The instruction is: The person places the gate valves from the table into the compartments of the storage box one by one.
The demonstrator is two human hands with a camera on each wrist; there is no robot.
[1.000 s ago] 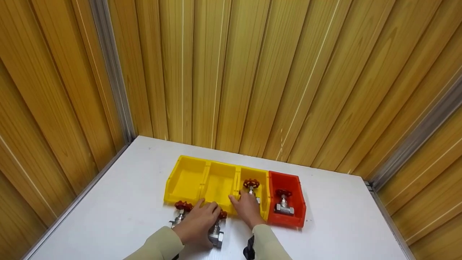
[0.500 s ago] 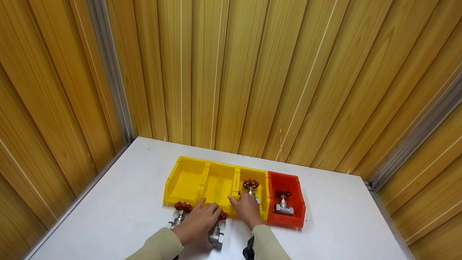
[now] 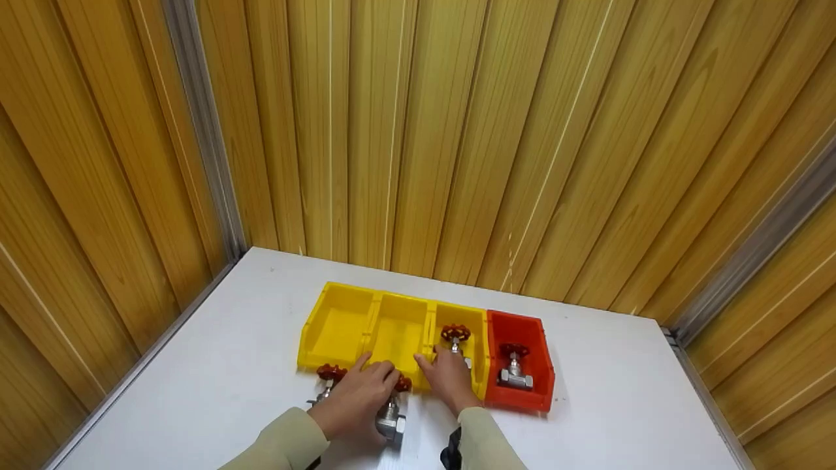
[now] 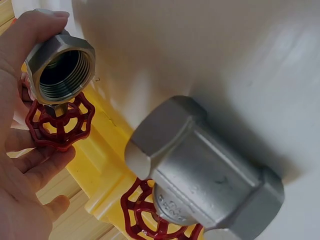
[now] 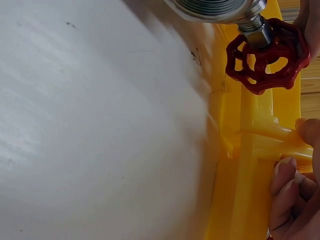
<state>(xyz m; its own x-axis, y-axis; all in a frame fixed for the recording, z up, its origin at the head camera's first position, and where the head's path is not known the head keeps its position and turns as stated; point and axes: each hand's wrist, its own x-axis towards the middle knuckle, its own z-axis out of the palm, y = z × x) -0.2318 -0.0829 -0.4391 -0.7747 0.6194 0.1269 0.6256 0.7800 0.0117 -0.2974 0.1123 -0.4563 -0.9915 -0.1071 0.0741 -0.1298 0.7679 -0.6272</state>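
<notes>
My left hand [image 3: 359, 397] holds a metal gate valve [image 3: 390, 424] with a red handwheel in front of the yellow bins. In the left wrist view, its thumb lies on the valve body [image 4: 60, 55] and several fingers touch the red handwheel [image 4: 61, 122]. A second gate valve [image 4: 200, 165] stands just left of that hand, partly covered by it in the head view. My right hand [image 3: 447, 378] grips the front of the third yellow bin [image 3: 480, 326], thumb and curled fingers at its dividing wall [image 5: 270, 142]. Behind those fingers, another gate valve [image 3: 455, 334] sits in that bin.
Two yellow bins [image 3: 339, 320] to the left have bare floors. A red bin [image 3: 545, 365] joins the row's right end and holds a gate valve [image 3: 514, 372]. Wood-patterned walls [image 3: 418, 130] rise behind the white table [image 3: 620, 391].
My left hand shifts very slightly forward with the valve. The right hand and the bins keep their places.
</notes>
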